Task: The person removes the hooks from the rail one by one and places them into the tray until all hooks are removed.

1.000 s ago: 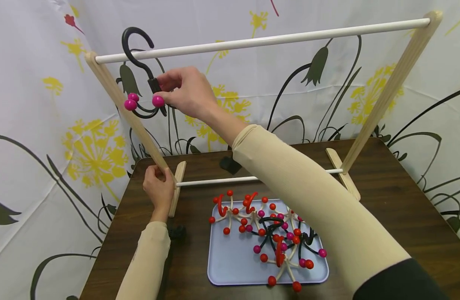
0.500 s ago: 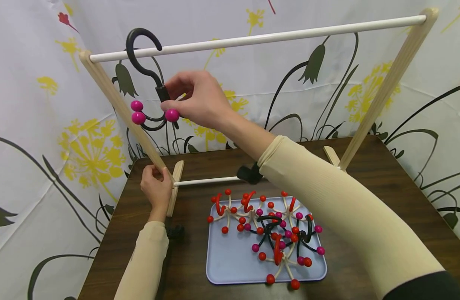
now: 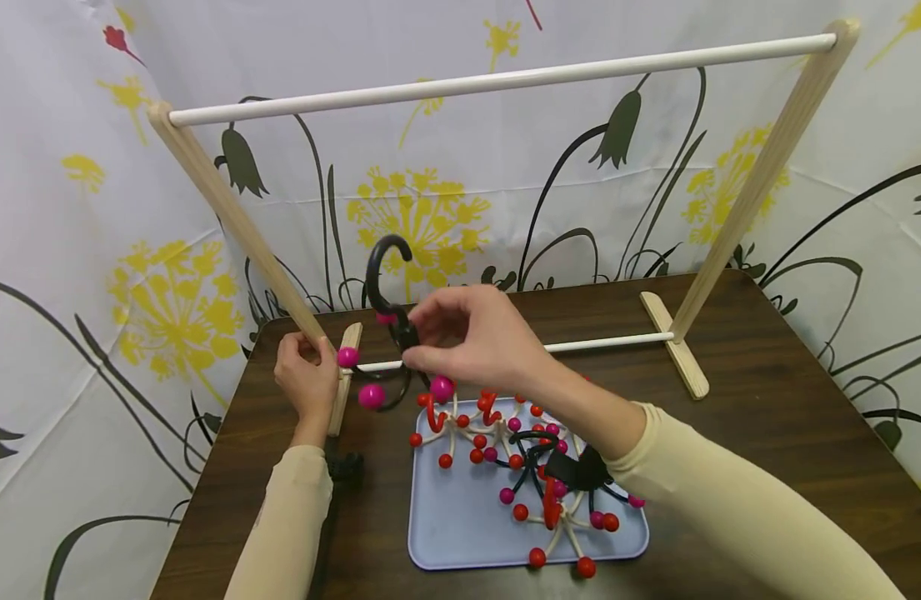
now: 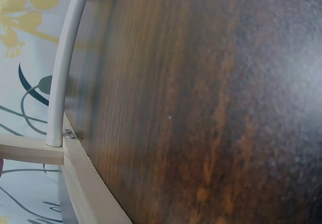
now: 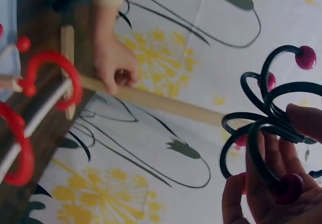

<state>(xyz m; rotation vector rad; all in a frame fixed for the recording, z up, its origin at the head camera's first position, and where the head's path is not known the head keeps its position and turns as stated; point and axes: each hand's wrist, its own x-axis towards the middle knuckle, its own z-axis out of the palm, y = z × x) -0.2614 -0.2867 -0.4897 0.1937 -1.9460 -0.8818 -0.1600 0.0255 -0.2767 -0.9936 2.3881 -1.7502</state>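
Note:
My right hand (image 3: 483, 337) pinches the stem of a black hook hanger (image 3: 373, 279), whose thin curved arms end in pink balls. The hanger is tilted, its hook up, well below the white top rod (image 3: 505, 81) and in front of the stand. In the right wrist view, looped black arms (image 5: 297, 85) spread past the thumb and fingertips. My left hand (image 3: 307, 379) grips the lower part of the left wooden post (image 3: 235, 225). The left wrist view shows the post's foot (image 4: 90, 183) and the lower white rod (image 4: 63, 83), with almost none of the hand.
A light blue tray (image 3: 448, 533) sits on the dark wooden table (image 3: 768, 400). On it lie several more hangers, some black with pink balls, some cream with red hooks (image 3: 552, 504) and red balls. A flowered curtain (image 3: 505, 167) hangs behind the stand.
My right hand has carried the black hook hanger down and to the right, from up at the top rod to in front of the lower rod. My left hand stays on the post.

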